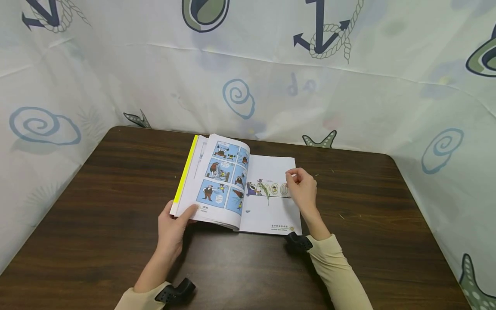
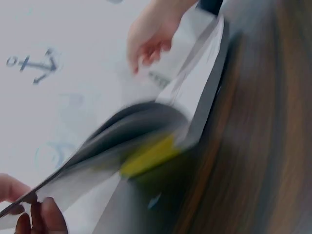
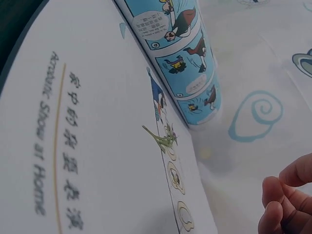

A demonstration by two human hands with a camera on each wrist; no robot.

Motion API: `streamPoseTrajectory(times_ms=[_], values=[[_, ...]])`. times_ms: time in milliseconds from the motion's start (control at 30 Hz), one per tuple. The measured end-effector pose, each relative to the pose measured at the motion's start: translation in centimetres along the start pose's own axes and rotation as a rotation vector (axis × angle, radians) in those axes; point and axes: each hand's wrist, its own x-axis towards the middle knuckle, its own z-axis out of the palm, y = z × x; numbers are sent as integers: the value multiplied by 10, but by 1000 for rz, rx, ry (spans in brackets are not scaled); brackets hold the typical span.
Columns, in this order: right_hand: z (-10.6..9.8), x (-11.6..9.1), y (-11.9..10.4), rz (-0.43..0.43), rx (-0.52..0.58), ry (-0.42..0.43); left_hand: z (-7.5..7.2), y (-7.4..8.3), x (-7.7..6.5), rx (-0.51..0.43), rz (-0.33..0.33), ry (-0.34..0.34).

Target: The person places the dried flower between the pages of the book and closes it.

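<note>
An open comic book (image 1: 271,215) lies on the table, its left-hand pages raised and curved. My left hand (image 1: 172,228) grips their lower left corner, thumb on top and fingers underneath. A thin green sprig (image 1: 266,191) with small purplish flowers lies on the right-hand page, across a printed strip; the right wrist view also shows this sprig (image 3: 163,140). Over the right edge of that page hovers my right hand (image 1: 303,189), thumb and index tips close together, other fingers loosely curled. Nothing shows between those fingertips in the right wrist view.
The dark wooden table (image 1: 97,224) extends around the book. Behind it hangs a pale cloth (image 1: 271,107) printed with anchors and shells. A yellow strip (image 1: 185,170) runs along the book's left edge. A black wrist camera (image 1: 176,292) sits on each forearm.
</note>
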Motion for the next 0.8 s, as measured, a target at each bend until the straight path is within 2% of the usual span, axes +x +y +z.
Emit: streamPoseTrajectory(times_ms=[133, 233, 433, 533, 667, 800], values=[[-6, 0, 1, -10, 14, 24, 21, -5, -13, -95, 34, -36], [-9, 0, 2, -17, 26, 35, 36, -11, -22, -77, 73, -61], [-15, 0, 6, -14, 27, 55, 59, -23, -31, 43, 155, -82], [-16, 0, 9, -14, 29, 63, 69, -29, -34, 151, 251, -54], [-18, -1, 10, -11, 32, 68, 79, -36, -36, 307, 420, -9], [-21, -1, 11, -6, 39, 68, 87, -41, -38, 375, 532, 4]])
